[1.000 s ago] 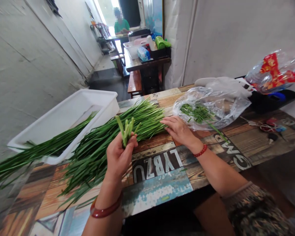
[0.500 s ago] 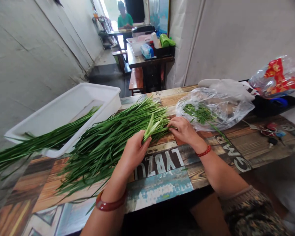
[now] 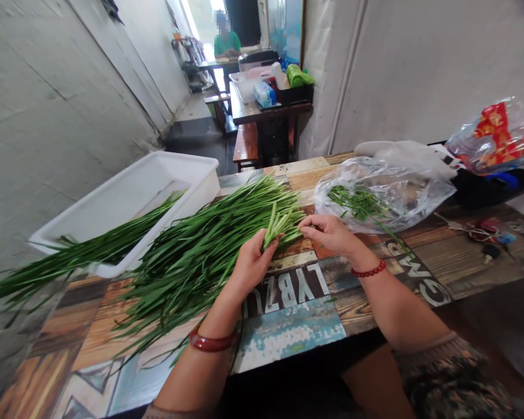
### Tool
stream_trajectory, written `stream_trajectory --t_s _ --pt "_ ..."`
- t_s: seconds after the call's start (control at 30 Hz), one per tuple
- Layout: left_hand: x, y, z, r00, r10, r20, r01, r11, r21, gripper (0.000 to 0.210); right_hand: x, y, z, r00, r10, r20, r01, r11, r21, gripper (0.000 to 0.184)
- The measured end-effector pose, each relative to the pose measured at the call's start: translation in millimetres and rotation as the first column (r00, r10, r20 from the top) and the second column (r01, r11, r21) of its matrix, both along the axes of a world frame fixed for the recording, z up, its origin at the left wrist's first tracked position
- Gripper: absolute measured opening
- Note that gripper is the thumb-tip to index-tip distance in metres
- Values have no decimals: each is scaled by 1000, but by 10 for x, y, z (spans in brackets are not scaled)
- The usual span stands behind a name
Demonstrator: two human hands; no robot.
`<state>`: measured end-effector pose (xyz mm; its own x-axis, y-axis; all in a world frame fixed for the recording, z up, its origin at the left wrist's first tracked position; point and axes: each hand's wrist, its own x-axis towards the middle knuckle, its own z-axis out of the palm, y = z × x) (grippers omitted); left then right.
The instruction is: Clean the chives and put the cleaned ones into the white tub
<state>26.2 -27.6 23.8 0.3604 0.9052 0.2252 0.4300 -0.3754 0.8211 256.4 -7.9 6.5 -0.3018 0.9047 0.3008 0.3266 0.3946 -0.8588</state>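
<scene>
My left hand is closed round the pale ends of a small bunch of garlic chives, which point up and away from me. Beneath and beyond it spreads a large pile of garlic chives, leaves to the left and pale ends to the right. My right hand is just right of those ends, thumb and forefinger pinched together; whatever they may hold is too small to make out. Beyond that hand lies a clear plastic bag with green trimmings in its mouth.
A white plastic tub at the left has more chives hanging over its rim. Keys and a cable lie at the right, near a red-printed plastic bag. Farther back, a person sits behind a cluttered table.
My left hand has moved slightly right with its chives, closer to my right hand. The right hand stays by the pale ends. The whole view has shifted a little.
</scene>
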Motion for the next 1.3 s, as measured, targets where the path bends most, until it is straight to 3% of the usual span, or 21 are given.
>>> stream_trajectory --t_s 0.23,0.33,0.5,0.73,0.87,0.93,1.03,1.13,1.3 --pt "65 6 -123 993 61 98 -47 989 -140 15 -91 -17 -19 957 23 -290 -94 968 -234 31" --pt "66 13 -125 991 91 101 -75 985 -154 16 -110 -24 -15 942 15 -334 -101 965 -240 33" --pt "59 3 -76 996 79 -34 -82 991 -101 20 -139 -19 -33 957 -9 -290 -45 983 -179 23" --pt "92 -15 -67 982 -65 -175 68 998 8 14 -207 13 -94 889 -55 -454 -55 972 -227 22" --pt "60 12 -67 990 52 -128 -47 998 38 21 -145 57 -118 863 -126 -490 14 974 -226 20" --pt "28 27 -62 988 129 -86 -129 992 14 25 -79 89 -139 890 -207 -405 152 975 -163 18" --pt "-5 40 -64 985 169 -27 -170 984 -54 24 10 115 -159 957 -265 -122 275 958 77 14" --pt "-6 40 -71 986 168 -11 -168 982 -81 24 42 94 -158 951 -238 196 175 940 291 15" --pt "6 29 -80 988 156 -11 -156 985 -74 25 28 60 -172 845 -289 450 97 910 402 11"
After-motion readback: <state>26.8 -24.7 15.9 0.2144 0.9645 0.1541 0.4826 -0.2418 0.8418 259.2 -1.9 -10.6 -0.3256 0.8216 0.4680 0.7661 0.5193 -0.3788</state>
